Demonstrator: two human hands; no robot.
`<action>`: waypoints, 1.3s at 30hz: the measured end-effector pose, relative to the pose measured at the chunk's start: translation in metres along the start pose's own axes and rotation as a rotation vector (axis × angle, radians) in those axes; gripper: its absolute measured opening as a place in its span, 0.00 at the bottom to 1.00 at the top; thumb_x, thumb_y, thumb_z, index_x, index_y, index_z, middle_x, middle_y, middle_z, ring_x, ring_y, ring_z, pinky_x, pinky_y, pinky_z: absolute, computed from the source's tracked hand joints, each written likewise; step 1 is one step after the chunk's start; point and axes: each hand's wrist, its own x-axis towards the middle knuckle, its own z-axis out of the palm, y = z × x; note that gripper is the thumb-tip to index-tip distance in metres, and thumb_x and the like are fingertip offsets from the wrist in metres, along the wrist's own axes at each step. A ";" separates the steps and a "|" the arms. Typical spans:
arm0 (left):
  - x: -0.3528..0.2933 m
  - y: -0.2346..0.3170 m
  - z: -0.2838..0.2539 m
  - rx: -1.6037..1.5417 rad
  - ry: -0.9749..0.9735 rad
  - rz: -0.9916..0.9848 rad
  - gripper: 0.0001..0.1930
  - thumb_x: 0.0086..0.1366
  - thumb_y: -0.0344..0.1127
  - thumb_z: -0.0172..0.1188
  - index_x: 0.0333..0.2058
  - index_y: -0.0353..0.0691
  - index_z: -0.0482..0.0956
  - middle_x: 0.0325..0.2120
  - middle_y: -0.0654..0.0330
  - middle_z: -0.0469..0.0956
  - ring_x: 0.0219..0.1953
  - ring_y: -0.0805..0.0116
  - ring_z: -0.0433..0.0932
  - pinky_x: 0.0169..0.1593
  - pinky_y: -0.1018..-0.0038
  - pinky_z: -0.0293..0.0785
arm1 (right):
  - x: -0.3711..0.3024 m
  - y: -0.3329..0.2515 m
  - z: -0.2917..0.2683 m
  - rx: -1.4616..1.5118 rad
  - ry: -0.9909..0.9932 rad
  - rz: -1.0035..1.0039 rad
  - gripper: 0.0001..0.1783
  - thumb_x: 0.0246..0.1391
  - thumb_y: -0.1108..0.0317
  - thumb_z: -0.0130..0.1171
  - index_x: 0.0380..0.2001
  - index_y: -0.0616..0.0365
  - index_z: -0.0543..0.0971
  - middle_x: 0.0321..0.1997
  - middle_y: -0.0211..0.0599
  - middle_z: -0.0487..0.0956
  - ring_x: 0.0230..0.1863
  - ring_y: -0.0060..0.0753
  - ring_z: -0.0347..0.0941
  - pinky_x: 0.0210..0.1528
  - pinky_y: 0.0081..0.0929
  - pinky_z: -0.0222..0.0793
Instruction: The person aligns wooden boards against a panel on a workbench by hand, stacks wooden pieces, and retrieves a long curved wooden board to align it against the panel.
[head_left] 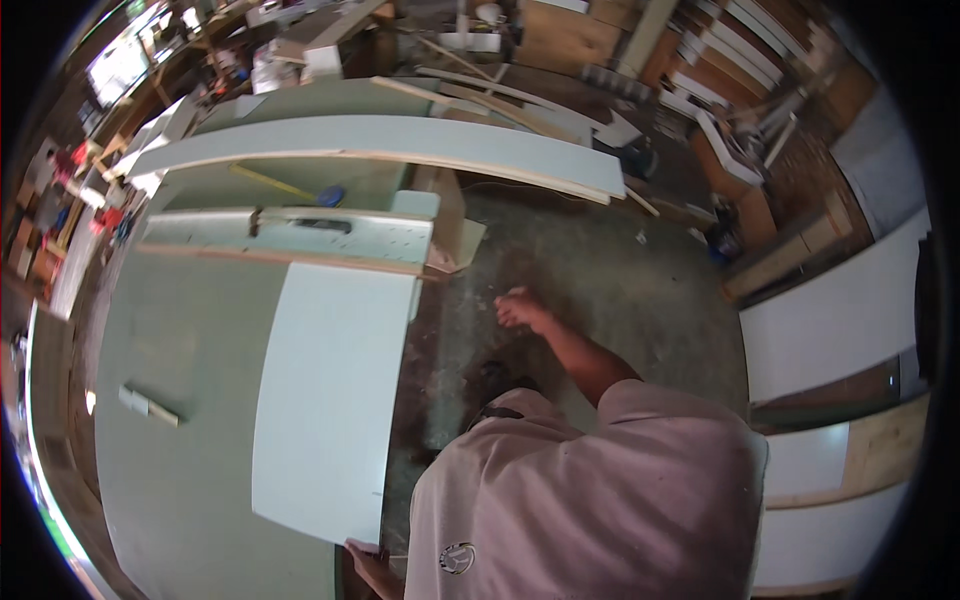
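Observation:
A long white panel (330,395) lies on the green-grey worktable (190,340), along its right edge. My left hand (372,570) is at the panel's near corner, its fingers closed on the edge; part of the hand is cut off by the lower border. Away from the table, my right hand (518,308) is held out over the floor. Its fingers are loosely bent and slightly apart, and nothing shows in them. Beyond the panel's far end lies a white board with a wooden edge (350,238), with a dark-handled tool (325,225) on top.
A longer white board (400,135) spans the table's far side. Near it are a blue tape measure (330,196) and its yellow blade. A small brush-like tool (148,404) lies at left. Wood strips (490,105) are piled behind; white panels (835,320) stand at right.

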 end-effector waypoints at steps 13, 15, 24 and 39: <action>-0.050 0.155 0.293 -0.030 0.687 0.477 0.16 0.67 0.45 0.62 0.46 0.40 0.80 0.42 0.51 0.81 0.48 0.55 0.80 0.53 0.56 0.76 | 0.159 0.003 -0.499 -0.046 0.405 -0.496 0.19 0.71 0.60 0.47 0.55 0.62 0.75 0.50 0.46 0.79 0.49 0.36 0.76 0.56 0.38 0.70; -0.083 0.158 0.354 0.126 0.801 0.482 0.15 0.65 0.43 0.64 0.44 0.41 0.81 0.41 0.51 0.82 0.48 0.55 0.81 0.54 0.55 0.76 | 0.182 -0.003 -0.542 -0.532 0.067 -0.672 0.27 0.74 0.57 0.43 0.67 0.63 0.67 0.66 0.51 0.71 0.64 0.41 0.71 0.68 0.41 0.67; -0.215 0.110 0.466 0.325 0.537 0.627 0.16 0.65 0.43 0.65 0.44 0.37 0.80 0.61 0.39 0.65 0.57 0.37 0.74 0.58 0.52 0.74 | 0.257 -0.028 -0.480 -0.210 0.424 -0.502 0.37 0.61 0.73 0.58 0.71 0.70 0.58 0.69 0.62 0.67 0.67 0.54 0.68 0.69 0.45 0.66; -0.216 0.107 0.483 0.403 0.166 0.503 0.20 0.66 0.50 0.63 0.38 0.34 0.84 0.37 0.47 0.82 0.39 0.53 0.83 0.46 0.59 0.78 | 0.249 -0.055 -0.521 0.130 0.372 -0.334 0.32 0.64 0.70 0.55 0.68 0.69 0.60 0.65 0.57 0.68 0.63 0.53 0.70 0.63 0.42 0.69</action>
